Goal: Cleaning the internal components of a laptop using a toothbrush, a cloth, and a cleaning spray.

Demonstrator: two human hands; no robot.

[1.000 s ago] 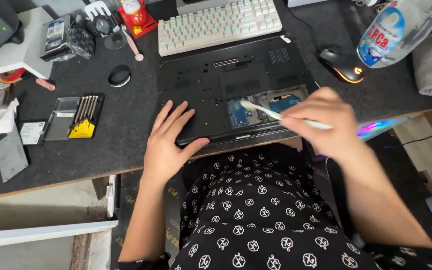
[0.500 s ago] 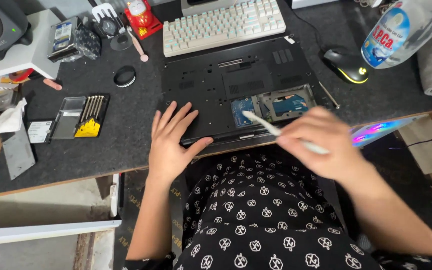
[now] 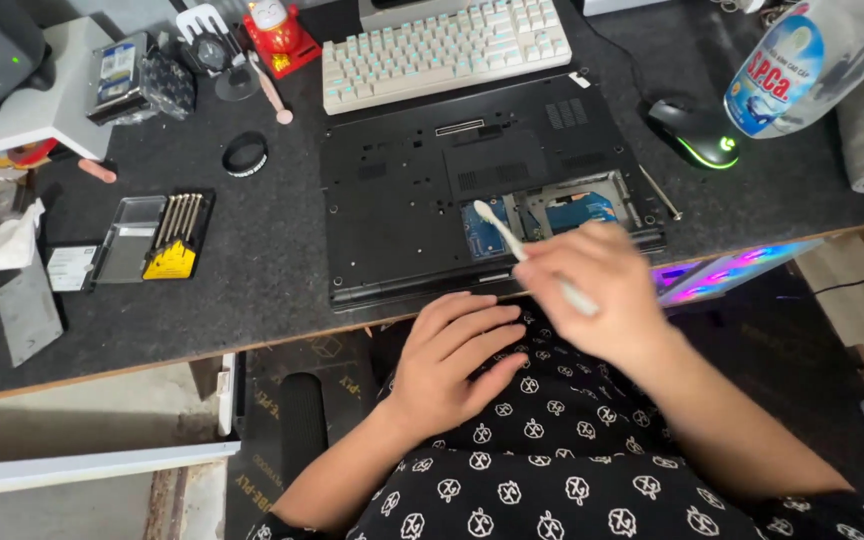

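1. Right hand [image 3: 597,290] closed around a white brush [image 3: 527,255]; bristle tip now just ahead of it, over the laptop [image 3: 402,200] open bay.
2. Left hand [image 3: 452,365] has slid back off the laptop; fingers spread, empty, at the desk [image 3: 252,310] edge.
3. Judgement: brushing continues unbraced.

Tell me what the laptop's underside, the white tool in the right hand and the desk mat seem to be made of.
Laptop underside: likely matte black moulded plastic, with vent slots and no gloss. White tool held by the right hand: probably plastic, smooth, uniformly white. Desk mat: looks like dark felt or fabric, speckled and dull.
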